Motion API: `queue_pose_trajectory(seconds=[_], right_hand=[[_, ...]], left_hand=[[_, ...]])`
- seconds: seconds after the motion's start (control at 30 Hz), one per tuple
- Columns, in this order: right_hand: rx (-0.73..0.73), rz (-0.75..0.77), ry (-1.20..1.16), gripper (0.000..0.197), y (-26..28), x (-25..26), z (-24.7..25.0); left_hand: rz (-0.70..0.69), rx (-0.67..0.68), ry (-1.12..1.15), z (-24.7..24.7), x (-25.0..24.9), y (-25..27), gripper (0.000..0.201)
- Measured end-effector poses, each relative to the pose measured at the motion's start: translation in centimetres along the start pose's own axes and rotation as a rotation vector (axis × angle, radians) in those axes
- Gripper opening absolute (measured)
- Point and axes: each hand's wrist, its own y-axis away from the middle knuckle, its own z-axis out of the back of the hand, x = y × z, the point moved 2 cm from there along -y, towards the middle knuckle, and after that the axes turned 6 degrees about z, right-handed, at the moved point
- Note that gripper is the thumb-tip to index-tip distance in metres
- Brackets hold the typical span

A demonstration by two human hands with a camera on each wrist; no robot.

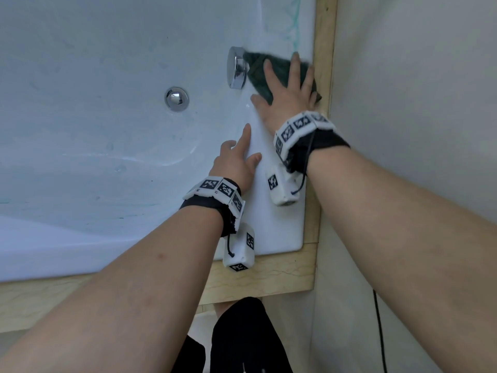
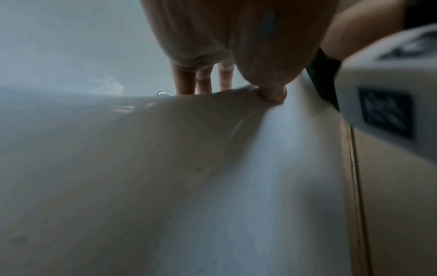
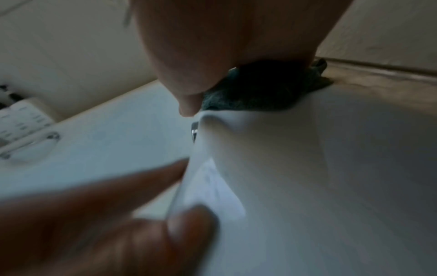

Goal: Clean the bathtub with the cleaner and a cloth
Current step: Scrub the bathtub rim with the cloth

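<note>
Right now my right hand (image 1: pixel 289 96) lies flat on a dark green cloth (image 1: pixel 259 68), fingers straight and spread, pressing its nubbly terry weave against the glossy white rim of the bathtub (image 1: pixel 279 227). That cloth is bunched into a rough wedge, its pointed end touching a round chrome overflow knob (image 1: pixel 236 68) and its other end reaching the pale wooden frame (image 1: pixel 324 49) that borders the tub. From the right wrist view I see the cloth (image 3: pixel 260 93) squashed dark under the palm, right at the seam where smooth enamel meets grainy wood.

My left hand (image 1: pixel 236 162) rests on the rounded tub edge nearer to me, holding nothing; the index finger is stretched out and the thumb lies on the rim, while the other fingers fold over the inner lip. The left wrist view shows the thumb (image 2: pixel 272 93) pressed onto the curved edge.

Down in the basin sits a domed chrome drain plug (image 1: pixel 176 99), and faint bluish-green streaks smear the slick tub wall. I cannot find the cleaner in any view.
</note>
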Motion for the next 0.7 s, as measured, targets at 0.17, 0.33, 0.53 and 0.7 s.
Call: queue_pose_trajectory(seconds=[0.17, 0.33, 0.53, 0.7], right_hand=[[0.044, 0.061, 0.029, 0.066, 2.6, -1.2, -1.6], [-0.001, 0.037, 0.046, 0.066, -0.7, -0.1, 0.0], [-0.017, 0.057, 0.072, 0.066, 0.0, 0.2, -0.4], [0.04, 0.089, 0.072, 0.066, 4.3, -0.6, -2.8]], left_hand=[[-0.001, -0.007, -0.018, 0.0, -0.1, 0.0, 0.063], [-0.008, -0.003, -0.015, -0.1, 0.2, -0.2, 0.063], [-0.039, -0.005, -0.014, 0.0, 0.3, -0.3, 0.064], [-0.04, -0.004, 0.007, -0.1, 0.2, 0.0, 0.062]])
